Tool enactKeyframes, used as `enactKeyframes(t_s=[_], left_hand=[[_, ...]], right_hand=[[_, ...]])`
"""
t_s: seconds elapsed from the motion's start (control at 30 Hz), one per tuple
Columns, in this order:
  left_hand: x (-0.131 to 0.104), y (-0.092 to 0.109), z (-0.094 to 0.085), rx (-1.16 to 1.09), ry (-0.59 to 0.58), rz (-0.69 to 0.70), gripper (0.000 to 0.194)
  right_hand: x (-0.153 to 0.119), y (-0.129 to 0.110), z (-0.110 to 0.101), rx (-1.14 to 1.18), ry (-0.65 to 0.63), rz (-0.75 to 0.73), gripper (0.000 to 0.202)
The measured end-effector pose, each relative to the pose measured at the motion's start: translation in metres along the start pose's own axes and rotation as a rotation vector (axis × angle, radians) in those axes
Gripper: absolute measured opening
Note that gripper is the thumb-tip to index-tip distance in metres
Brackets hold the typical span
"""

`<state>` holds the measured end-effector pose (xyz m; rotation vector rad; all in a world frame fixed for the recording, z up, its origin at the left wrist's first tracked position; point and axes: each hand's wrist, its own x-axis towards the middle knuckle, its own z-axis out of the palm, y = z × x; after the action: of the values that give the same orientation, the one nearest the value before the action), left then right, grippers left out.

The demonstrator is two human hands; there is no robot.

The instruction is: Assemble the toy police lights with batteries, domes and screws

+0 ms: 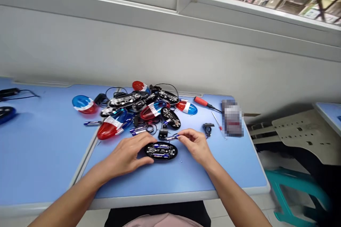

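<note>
A black oval light base (161, 151) lies on the blue table, its inside facing up with blue batteries seated in it. My left hand (130, 154) grips it at the left end, thumb in front and fingers behind. Just beyond its right end, my right hand (195, 144) pinches a blue and silver battery (172, 137) by one end. The battery's far end points left, near a small black part (162, 134) on the table. More loose batteries (137, 130) lie behind my left hand.
Behind the base is a pile of red and blue light covers (113, 124), black oval bases (171, 118) and cables. A red-handled screwdriver (201, 101), a pen (217, 120), a black clip-like part (208, 128) and a blurred-out object (232, 118) lie rightward. A teal stool (298, 191) stands beside the table.
</note>
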<state>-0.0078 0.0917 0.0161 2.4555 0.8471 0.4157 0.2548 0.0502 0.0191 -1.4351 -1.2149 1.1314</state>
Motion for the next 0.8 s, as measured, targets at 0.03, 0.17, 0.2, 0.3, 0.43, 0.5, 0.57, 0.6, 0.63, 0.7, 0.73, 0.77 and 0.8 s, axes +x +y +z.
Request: enactKeyframes(t_s=[0.03, 0.17, 0.2, 0.3, 0.43, 0.5, 0.57, 0.6, 0.63, 0.7, 0.73, 0.77, 0.8], left_hand=[[0.0005, -0.001, 0.0012, -0.009, 0.006, 0.009, 0.04], [0.0024, -0.0013, 0.0033, -0.04, -0.006, 0.005, 0.041], [0.0029, -0.0005, 0.003, -0.045, -0.014, -0.003, 0.041], [0.0044, 0.0019, 0.0013, -0.059, -0.033, -0.022, 0.041], [0.0051, 0.0029, 0.0003, -0.07, -0.038, -0.027, 0.042], [0.0051, 0.0029, 0.0003, -0.075, -0.032, -0.027, 0.041], [0.0051, 0.0032, 0.0003, -0.079, -0.026, -0.027, 0.041], [0.0052, 0.0034, 0.0002, -0.081, -0.024, -0.028, 0.041], [0.0053, 0.0035, 0.0002, -0.081, -0.021, -0.028, 0.041], [0.0055, 0.0037, 0.0001, -0.081, -0.017, -0.026, 0.041], [0.0056, 0.0037, 0.0, -0.08, -0.017, -0.025, 0.04], [0.0057, 0.0038, -0.0001, -0.081, -0.016, -0.023, 0.04], [0.0057, 0.0038, -0.0002, -0.082, -0.016, -0.022, 0.04]], right_hand=[[-0.0009, 0.001, 0.0001, 0.01, -0.008, 0.0, 0.015], [-0.0043, 0.0032, -0.0018, 0.026, -0.01, -0.002, 0.014], [-0.0048, 0.0033, -0.0021, 0.027, -0.009, -0.004, 0.014], [-0.0049, 0.0031, -0.0011, 0.024, -0.02, -0.014, 0.014], [-0.0031, 0.003, 0.0019, 0.028, -0.045, -0.014, 0.014], [-0.002, 0.0031, 0.0029, 0.048, -0.051, -0.014, 0.015], [-0.0011, 0.0032, 0.0032, 0.076, -0.06, -0.014, 0.016], [-0.0008, 0.0032, 0.0032, 0.09, -0.065, -0.014, 0.016], [-0.0006, 0.0031, 0.0031, 0.1, -0.069, -0.012, 0.017], [-0.0003, 0.003, 0.0027, 0.105, -0.075, -0.007, 0.017], [-0.0002, 0.0029, 0.0024, 0.102, -0.076, -0.004, 0.017], [-0.0001, 0.0029, 0.0019, 0.095, -0.077, -0.002, 0.016], [0.0, 0.0029, 0.0013, 0.088, -0.077, -0.004, 0.016]])
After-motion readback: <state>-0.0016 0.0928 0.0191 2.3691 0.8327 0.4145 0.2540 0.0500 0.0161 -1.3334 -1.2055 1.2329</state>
